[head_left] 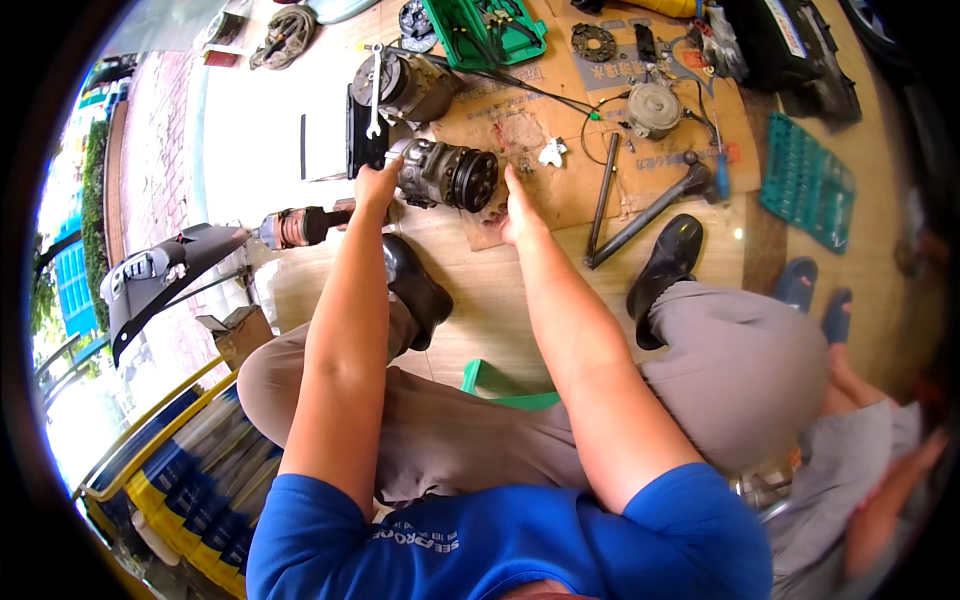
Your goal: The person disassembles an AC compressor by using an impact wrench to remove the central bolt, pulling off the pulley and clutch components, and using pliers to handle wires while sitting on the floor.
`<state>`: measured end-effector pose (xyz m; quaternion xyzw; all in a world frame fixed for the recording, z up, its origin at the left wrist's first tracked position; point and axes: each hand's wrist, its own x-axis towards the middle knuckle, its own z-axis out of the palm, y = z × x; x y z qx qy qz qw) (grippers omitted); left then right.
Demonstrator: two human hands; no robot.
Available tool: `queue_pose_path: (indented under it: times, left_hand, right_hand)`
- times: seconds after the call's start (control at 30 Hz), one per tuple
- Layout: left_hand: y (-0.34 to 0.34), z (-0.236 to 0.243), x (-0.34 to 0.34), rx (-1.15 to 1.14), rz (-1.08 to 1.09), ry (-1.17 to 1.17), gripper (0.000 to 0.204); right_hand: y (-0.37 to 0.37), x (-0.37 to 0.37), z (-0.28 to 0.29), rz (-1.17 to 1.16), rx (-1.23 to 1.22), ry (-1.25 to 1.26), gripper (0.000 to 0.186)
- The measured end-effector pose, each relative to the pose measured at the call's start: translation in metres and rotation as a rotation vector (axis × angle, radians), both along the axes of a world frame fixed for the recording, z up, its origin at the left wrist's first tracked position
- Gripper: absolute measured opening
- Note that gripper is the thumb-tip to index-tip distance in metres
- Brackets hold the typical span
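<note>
A metal compressor (430, 172) with a black ribbed pulley is in the middle of my view, above the cardboard (540, 205). My left hand (378, 180) is closed on its left end. My right hand (516, 210) is cupped at the pulley end, thumb raised; its fingers are partly hidden, so I cannot tell whether they grip it. A second compressor (410, 85) with a wrench (374, 100) on it sits just beyond.
A green case (480, 30), round motor part (654, 105), breaker bar (640, 225) and teal socket tray (805, 180) lie ahead and right. A long assembly (175, 275) is left. My shoes flank the cardboard. Another person's legs (850, 440) are at lower right, beside yellow-and-blue bins opposite (190, 470).
</note>
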<state>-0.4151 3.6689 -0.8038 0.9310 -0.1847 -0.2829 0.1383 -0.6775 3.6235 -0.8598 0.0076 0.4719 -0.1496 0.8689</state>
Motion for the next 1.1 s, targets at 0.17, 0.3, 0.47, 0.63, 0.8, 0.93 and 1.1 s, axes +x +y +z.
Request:
queue_pose_path:
  times: [0.17,0.3,0.47,0.63,0.8,0.93,1.1]
  left_hand:
    - [-0.02,-0.035,-0.007,-0.134,0.111,0.156,0.094]
    - [-0.021,-0.039,0.001,-0.139,0.131,0.247,0.09]
    - [-0.01,-0.031,-0.006,-0.188,0.161,0.257,0.082]
    - [0.026,-0.033,-0.007,-0.426,0.179,0.132,0.082]
    - [0.015,0.026,-0.125,-0.493,0.405,0.165,0.063]
    - [0.034,-0.039,-0.212,-0.533,0.621,0.508,0.069]
    - [0.019,-0.036,-0.281,-0.423,0.686,1.046,0.07]
  right_hand:
    - [-0.02,0.019,-0.001,0.013,0.051,0.003,0.087]
    - [-0.027,0.031,0.0,-0.008,0.142,-0.014,0.084]
    - [-0.018,0.029,-0.01,-0.047,0.026,-0.013,0.077]
    - [-0.009,0.018,0.002,-0.144,-0.104,-0.206,0.064]
    - [-0.06,-0.054,0.05,0.057,-0.336,-0.125,0.06]
    - [-0.084,-0.104,0.098,0.284,-0.607,0.203,0.056]
    - [-0.084,-0.151,0.115,0.352,-0.747,0.496,0.059]
